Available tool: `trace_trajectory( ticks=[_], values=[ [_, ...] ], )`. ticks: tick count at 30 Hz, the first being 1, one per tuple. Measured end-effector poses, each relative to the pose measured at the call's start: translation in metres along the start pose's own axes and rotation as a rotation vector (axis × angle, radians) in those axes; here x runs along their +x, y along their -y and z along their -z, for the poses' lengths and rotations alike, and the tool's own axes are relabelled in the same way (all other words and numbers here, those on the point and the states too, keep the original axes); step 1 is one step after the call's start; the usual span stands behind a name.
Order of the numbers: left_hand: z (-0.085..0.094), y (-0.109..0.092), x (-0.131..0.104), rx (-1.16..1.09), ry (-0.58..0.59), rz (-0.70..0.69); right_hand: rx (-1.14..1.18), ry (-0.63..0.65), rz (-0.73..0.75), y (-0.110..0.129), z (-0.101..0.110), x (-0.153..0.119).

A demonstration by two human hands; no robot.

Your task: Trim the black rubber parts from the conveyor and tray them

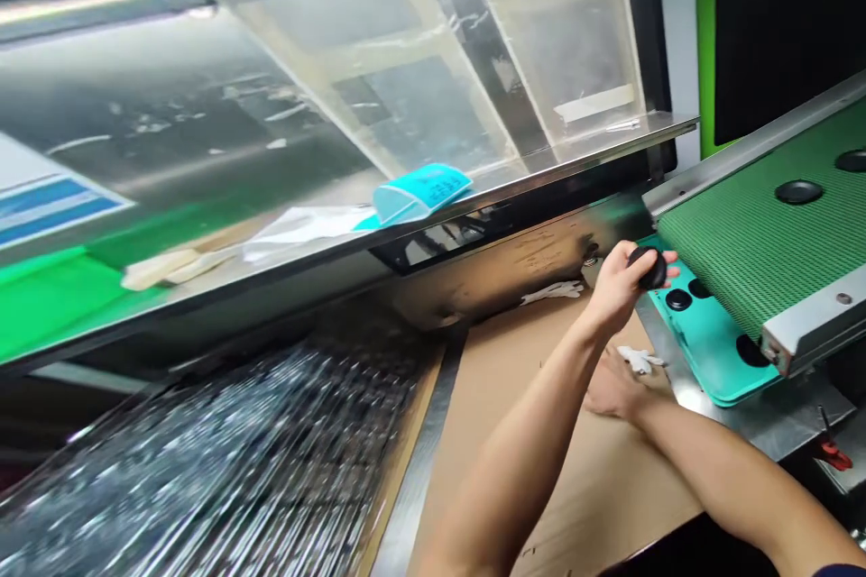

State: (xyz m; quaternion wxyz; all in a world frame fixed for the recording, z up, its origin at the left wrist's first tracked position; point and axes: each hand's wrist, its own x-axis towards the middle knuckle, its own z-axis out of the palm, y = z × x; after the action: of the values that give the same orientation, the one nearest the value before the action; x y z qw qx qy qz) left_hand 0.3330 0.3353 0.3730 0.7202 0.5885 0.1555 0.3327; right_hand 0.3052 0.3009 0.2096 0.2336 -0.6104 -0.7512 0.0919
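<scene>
Held up near the end of the green conveyor belt (758, 207), my left hand (617, 284) is closed around a round black disc-shaped part (649, 269). My right hand (615, 386) is low over the brown cardboard sheet (501, 397), partly behind my left forearm. Its fingers are mostly hidden, so what they hold, if anything, cannot be seen. A small white crumpled piece (640, 361) lies beside it. Under the belt's end, a turquoise tray (717, 352) holds several similar black parts (678, 299). Another black disc (798, 191) rides on the belt.
A rack with many shiny clear pieces (257, 469), blurred, stands at the left. Above it, a ledge carries a curled blue card (423, 191), white papers (298, 230) and pale gloves (182, 266). The belt's metal side rail (818, 315) juts out at the right.
</scene>
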Motion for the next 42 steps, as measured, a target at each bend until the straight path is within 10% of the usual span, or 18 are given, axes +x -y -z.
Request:
trace_trajectory(
  ticks=[7,15,20,28,42],
  values=[
    [0.139,0.063,-0.161,-0.682,-0.544,0.281,-0.138,0.032,-0.070,-0.009,0.010,-0.005],
    [0.219,0.066,-0.180,-0.708,-0.636,0.254,-0.230,-0.021,-0.060,-0.012,0.011,0.004],
    [0.210,0.067,-0.163,-0.831,-0.636,0.192,-0.188,-0.019,-0.153,-0.013,0.008,0.023],
    [0.180,0.073,-0.143,-0.894,-0.654,0.168,0.188,-0.406,-0.148,0.017,-0.008,0.017],
    [0.169,0.078,-0.149,-0.797,-0.584,0.205,-0.060,-0.260,-0.065,0.045,-0.018,0.016]
  ],
)
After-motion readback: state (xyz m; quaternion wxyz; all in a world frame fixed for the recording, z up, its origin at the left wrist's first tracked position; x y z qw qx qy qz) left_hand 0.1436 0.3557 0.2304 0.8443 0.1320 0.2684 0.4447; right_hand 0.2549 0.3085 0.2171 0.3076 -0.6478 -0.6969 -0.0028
